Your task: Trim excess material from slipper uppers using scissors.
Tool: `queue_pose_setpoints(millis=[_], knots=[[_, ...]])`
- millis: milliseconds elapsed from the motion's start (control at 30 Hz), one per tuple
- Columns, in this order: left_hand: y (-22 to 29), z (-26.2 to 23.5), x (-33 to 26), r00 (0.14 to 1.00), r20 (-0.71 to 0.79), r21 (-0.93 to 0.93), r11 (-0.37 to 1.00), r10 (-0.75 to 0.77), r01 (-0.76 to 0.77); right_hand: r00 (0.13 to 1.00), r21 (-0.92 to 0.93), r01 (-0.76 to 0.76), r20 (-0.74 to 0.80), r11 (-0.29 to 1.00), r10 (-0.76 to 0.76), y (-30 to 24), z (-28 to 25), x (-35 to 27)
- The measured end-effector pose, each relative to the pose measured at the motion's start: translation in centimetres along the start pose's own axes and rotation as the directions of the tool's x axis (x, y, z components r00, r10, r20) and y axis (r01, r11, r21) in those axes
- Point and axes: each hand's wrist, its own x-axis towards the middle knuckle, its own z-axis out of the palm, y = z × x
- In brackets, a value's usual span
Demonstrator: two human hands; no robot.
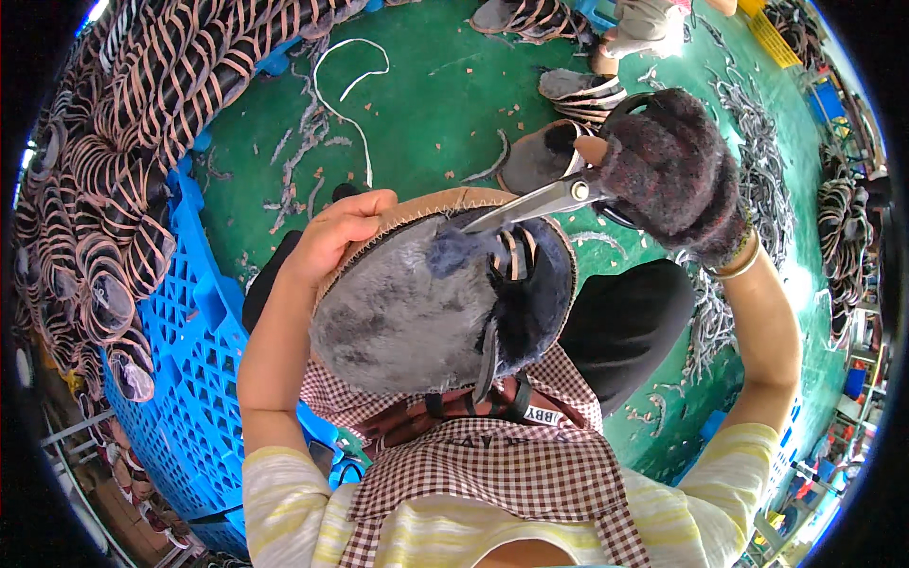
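Observation:
A slipper with grey fur lining, a tan rim and zigzag stitching lies above my lap, its inside facing up. My left hand is closed on its far left edge, with the thumb over the rim. In a dark fuzzy glove, my right hand grips the handles of a pair of scissors. The silver blades point left across the slipper's far edge, with their tips at a tuft of dark bluish fur. Fur partly hides those tips. A checked apron covers my lap under the slipper.
Long rows of stacked slippers fill the left, beside a blue plastic pallet. Ahead, another slipper and a small stack rest on the green floor. Fur trimmings pile up at right. Another person works beyond.

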Motion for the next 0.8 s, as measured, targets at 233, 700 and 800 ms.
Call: queue_pose_setpoints(millis=[233,700,800], knots=[[2.1,1.7,1.8,0.969,0.246,0.109,0.994,-0.031,0.004,0.995,-0.106,0.084,0.060,0.991,-0.078,0.9,-0.9,1.1],[1.2,0.1,6.2,0.981,0.193,-0.103,0.994,-0.004,0.025,0.528,0.732,-0.508,0.681,-0.454,0.507,0.0,5.0,-7.1],[0.1,-1.3,8.9,0.991,-0.082,-0.212,0.969,0.109,-0.125,0.448,0.795,-0.410,0.603,-0.447,0.660,-2.5,8.9,-8.1]])
